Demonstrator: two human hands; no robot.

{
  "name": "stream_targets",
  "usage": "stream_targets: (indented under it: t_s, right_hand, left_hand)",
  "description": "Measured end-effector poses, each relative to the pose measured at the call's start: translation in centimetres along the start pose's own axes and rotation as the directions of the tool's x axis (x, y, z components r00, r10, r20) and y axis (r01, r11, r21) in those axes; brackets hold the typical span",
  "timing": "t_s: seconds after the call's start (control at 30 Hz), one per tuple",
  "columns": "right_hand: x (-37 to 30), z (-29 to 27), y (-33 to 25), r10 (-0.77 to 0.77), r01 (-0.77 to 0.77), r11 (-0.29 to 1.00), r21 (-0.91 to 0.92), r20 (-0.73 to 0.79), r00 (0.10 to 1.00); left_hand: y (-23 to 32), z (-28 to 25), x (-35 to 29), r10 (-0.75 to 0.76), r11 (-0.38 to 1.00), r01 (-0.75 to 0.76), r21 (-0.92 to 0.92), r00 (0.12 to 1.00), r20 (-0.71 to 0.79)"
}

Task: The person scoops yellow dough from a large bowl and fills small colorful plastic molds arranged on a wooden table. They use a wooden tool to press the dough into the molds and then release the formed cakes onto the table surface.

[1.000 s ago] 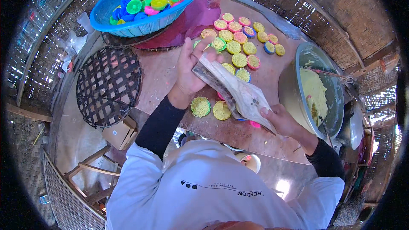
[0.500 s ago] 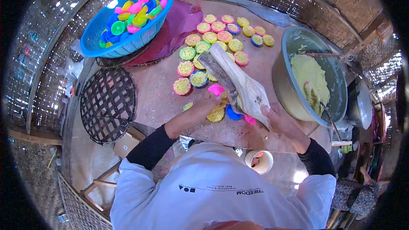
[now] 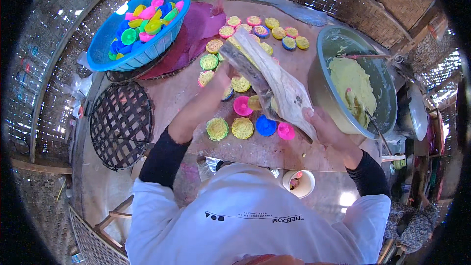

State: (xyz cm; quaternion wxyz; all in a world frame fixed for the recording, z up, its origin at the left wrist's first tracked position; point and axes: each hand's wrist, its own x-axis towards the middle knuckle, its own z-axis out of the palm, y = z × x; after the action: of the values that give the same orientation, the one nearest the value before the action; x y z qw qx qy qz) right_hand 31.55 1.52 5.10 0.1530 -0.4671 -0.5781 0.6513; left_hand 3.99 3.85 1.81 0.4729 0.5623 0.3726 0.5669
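My right hand [image 3: 326,130] grips the near end of a hinged wooden hand press [image 3: 282,88], two worn boards slanting across the worktop. A yellowish tube end [image 3: 254,102] sticks out from its left side, over a pink cup mould [image 3: 242,106]. My left hand [image 3: 224,74] is by the press's far left edge; its fingers are blurred and partly hidden. Near the press lie an empty blue mould [image 3: 266,125] and an empty pink mould [image 3: 286,130]. Left of them sit moulds filled with pale yellow strands, one yellow [image 3: 242,128] and one green [image 3: 217,129].
Several more filled moulds [image 3: 240,84] spread across the worktop [image 3: 171,93]. A blue basket [image 3: 142,54] of coloured moulds stands far left, a dark woven tray [image 3: 120,125] nearer. On the right is a large basin [image 3: 314,88] of pale dough [image 3: 353,83]. A white bucket [image 3: 306,184] is below.
My left hand has moved away from the pink mould, up and left to the far part of the press. The green-rimmed filled mould beside the yellow one now shows fully. My right hand keeps its grip.
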Motion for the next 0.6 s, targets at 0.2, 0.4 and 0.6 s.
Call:
stream_targets:
  t_s: [0.2, 0.4, 0.6]
  right_hand:
    - [-1.3, 0.5, -2.3, 0.056, -0.077, 0.98, 0.185, 0.114, 0.992]
    - [-0.2, -1.2, -1.6, 0.283, -0.272, 0.954, -0.128, 0.073, 0.956]
    - [1.9, -0.9, 2.0, 0.221, -0.229, 0.892, -0.389, -0.067, 0.973]
  left_hand:
    - [2.9, 1.5, 4.4, 0.15, 0.331, 0.106, -0.938, 0.975, 0.163]
    - [-4.8, 1.8, 4.1, 0.081, 0.148, 0.153, -0.977, 0.983, 0.166]
    - [-6.2, 1.2, 3.1, 0.086, 0.136, 0.142, -0.98, 0.984, 0.155]
